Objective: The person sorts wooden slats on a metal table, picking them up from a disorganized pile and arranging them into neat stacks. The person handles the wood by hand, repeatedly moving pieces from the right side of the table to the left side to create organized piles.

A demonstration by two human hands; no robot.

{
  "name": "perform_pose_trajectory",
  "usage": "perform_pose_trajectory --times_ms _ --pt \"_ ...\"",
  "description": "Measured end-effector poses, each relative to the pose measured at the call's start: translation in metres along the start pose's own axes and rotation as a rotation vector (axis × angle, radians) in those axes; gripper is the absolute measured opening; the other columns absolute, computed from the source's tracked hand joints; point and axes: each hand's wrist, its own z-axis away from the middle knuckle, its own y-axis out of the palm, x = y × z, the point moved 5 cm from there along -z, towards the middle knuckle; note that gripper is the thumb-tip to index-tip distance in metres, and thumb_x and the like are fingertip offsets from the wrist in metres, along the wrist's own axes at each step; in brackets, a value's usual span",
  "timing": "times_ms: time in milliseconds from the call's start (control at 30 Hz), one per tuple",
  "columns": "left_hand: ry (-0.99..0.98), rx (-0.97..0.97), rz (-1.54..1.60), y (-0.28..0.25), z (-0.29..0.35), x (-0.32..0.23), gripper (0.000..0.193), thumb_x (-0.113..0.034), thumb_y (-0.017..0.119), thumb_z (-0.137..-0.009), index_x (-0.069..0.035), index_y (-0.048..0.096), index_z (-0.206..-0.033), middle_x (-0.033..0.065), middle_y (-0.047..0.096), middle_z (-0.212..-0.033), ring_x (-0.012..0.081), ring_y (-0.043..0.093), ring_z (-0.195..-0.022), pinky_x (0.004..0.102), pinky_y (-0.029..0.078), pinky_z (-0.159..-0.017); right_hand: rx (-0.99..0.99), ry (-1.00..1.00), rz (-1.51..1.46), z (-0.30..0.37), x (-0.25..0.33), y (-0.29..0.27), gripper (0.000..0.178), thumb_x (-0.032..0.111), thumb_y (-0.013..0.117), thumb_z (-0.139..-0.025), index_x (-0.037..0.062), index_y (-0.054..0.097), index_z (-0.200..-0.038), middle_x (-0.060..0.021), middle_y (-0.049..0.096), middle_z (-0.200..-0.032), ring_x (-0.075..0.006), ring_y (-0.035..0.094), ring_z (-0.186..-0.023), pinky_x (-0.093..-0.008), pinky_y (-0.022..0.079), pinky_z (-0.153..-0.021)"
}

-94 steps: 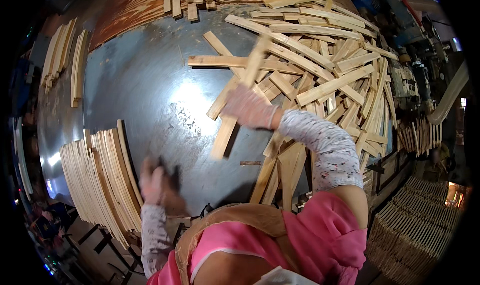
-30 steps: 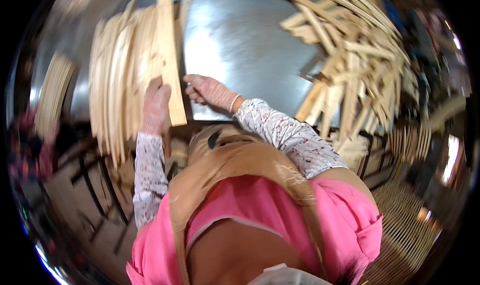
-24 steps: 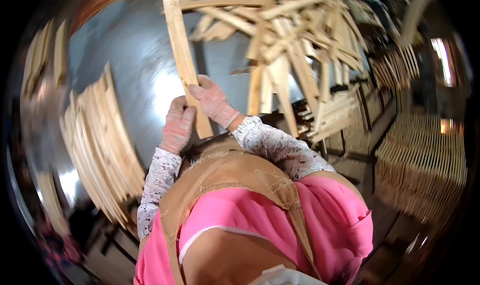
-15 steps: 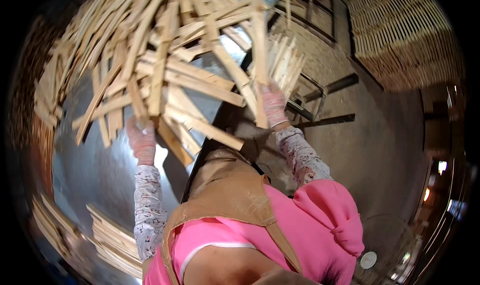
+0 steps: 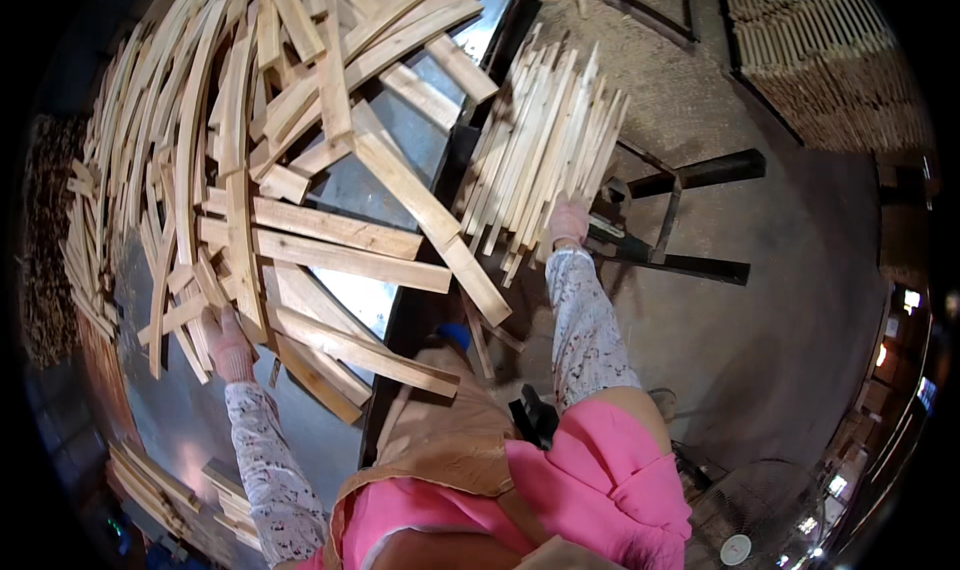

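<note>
My left hand (image 5: 231, 350), in a pale pinkish glove, is at the near edge of a loose heap of wooden slats (image 5: 330, 260) on a metal table (image 5: 180, 410). Its fingers close round the end of a short-looking slat (image 5: 208, 278). To the right, my right hand (image 5: 569, 222), gloved alike, is at the near end of a bundle of slats (image 5: 530, 140) lying side by side beside the table. Its fingers are curled on a slat end at the bundle's right side; the fingertips are partly hidden.
A dark metal frame (image 5: 672, 210) stands right of the bundle. Tall stacked slats (image 5: 815, 60) are at the far right. More slats (image 5: 150, 480) lie at the near left. A round fan (image 5: 755, 520) is at the lower right. Several slats overhang the table edge.
My right hand has moved from a long slat held over the table's edge to the bundle on the right. The view has shifted, and my left hand stays by the heap's near edge.
</note>
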Motion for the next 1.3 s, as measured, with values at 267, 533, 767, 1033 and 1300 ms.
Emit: perform_pose_trajectory --times_ms 267,533,767,1033,1300 --pt "-0.158 0.132 0.470 -0.025 0.020 0.023 0.049 -0.021 0.076 -0.101 0.006 0.061 -0.139 0.0145 0.076 -0.116 0.0225 0.075 -0.099 0.0339 0.062 -0.082 0.211 -0.011 -0.333 0.014 0.064 0.012 0.067 0.044 0.044 -0.110 -0.0095 0.053 -0.149 -0.0377 0.058 -0.148 -0.0502 0.055 -0.138 -0.0490 0.042 -0.119" --pt "-0.245 -0.086 0.339 -0.062 0.159 0.050 0.046 -0.037 0.079 -0.095 0.002 0.068 -0.117 0.0084 0.071 -0.097 0.0195 0.066 -0.084 0.0382 0.054 -0.074 0.211 -0.073 -0.290 0.022 0.091 -0.050 0.073 0.048 0.046 -0.114 -0.0105 0.046 -0.157 -0.0345 0.060 -0.149 -0.0442 0.059 -0.138 -0.0426 0.044 -0.118" --pt "-0.671 -0.323 -0.485 -0.143 0.345 0.195 0.054 -0.049 0.067 -0.101 0.003 0.071 -0.114 0.0286 0.073 -0.111 0.0453 0.069 -0.108 0.0529 0.053 -0.097 0.393 -0.899 -0.722 0.245 0.286 -0.138 0.039 0.017 0.066 -0.107 -0.0048 0.062 -0.140 -0.0194 0.067 -0.142 -0.0277 0.068 -0.125 -0.0349 0.053 -0.107" --pt "-0.851 -0.340 -0.789 -0.213 0.506 0.356 0.081 -0.037 0.076 -0.096 -0.006 0.045 -0.164 0.0209 0.048 -0.165 0.0379 0.049 -0.149 0.0415 0.038 -0.126 0.438 -0.794 -0.506 0.430 0.491 0.000 0.067 0.047 0.073 -0.095 -0.0080 0.064 -0.132 -0.0320 0.066 -0.132 -0.0412 0.064 -0.124 -0.0461 0.048 -0.110" --pt "-0.253 -0.323 0.081 -0.232 0.356 0.247 0.057 -0.044 0.057 -0.104 -0.002 0.070 -0.141 0.0213 0.074 -0.134 0.0409 0.066 -0.123 0.0456 0.048 -0.115 1.029 -0.893 -0.500 0.640 0.369 -0.019 0.017 0.018 0.065 -0.101 0.0038 0.071 -0.109 -0.0149 0.069 -0.096 -0.0282 0.068 -0.084 -0.0426 0.058 -0.076"
